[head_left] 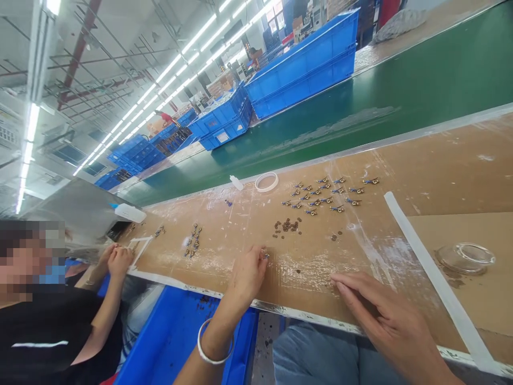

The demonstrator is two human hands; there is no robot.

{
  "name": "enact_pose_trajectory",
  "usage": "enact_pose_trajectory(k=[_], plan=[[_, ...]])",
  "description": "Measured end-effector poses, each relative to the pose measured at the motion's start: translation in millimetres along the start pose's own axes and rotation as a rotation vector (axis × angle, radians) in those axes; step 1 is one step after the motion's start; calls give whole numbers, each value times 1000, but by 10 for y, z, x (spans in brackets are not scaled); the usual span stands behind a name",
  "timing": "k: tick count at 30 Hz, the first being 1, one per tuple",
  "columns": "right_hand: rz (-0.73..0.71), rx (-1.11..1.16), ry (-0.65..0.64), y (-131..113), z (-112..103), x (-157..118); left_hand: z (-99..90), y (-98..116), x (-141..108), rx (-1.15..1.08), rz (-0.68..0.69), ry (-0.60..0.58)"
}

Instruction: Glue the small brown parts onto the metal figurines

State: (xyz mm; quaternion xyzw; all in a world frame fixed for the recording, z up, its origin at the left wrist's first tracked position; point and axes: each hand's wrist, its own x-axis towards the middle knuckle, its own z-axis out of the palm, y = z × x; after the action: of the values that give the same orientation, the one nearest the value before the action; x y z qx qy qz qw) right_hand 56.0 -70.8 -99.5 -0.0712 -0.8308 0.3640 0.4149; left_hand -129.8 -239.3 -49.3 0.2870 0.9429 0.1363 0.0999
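Note:
My left hand, with a white bangle on its wrist, is closed in a pinch just above the cardboard-covered bench. A small metal-and-blue piece shows at its fingertips, mostly hidden. To the right, my right hand has thumb and forefinger pressed together close to the bench surface; whatever is between them is too small to make out. A lone brown disc lies between my hands. Beyond them is a cluster of small brown discs, and behind that are rows of small blue-and-gold figure-like pieces.
A white tape roll and small white bottle lie near the green conveyor belt. A clear glass dish stands right, past a white tape strip. At left, a co-worker's hands work on the bench. Blue crates line the belt.

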Motion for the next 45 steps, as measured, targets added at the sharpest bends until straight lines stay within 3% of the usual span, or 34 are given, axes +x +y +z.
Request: enact_pose_trajectory(k=[3,7,11,17,21,25,31,39,45], plan=[[-9,-9,16,1,-4,-6,-67,57,-1,-144,17,8],[-23,-10,27,9,-6,-6,-189,268,-25,-743,-99,-64],[-28,-5,34,40,10,-22,-243,617,-42,-1047,-98,-92],[84,212,45,73,13,-69,-35,1274,4,-1329,-93,-330],[159,285,55,110,-19,-40,163,1656,91,-1317,-121,-363],[190,280,93,131,-74,-8,296,1907,158,-1244,-86,-357],[220,254,108,166,-105,-10,393,2135,221,-1084,52,-323],[212,249,99,225,-115,-11,511,2463,320,-654,340,-293],[245,304,131,242,-131,6,587,2623,344,-394,432,-234]])
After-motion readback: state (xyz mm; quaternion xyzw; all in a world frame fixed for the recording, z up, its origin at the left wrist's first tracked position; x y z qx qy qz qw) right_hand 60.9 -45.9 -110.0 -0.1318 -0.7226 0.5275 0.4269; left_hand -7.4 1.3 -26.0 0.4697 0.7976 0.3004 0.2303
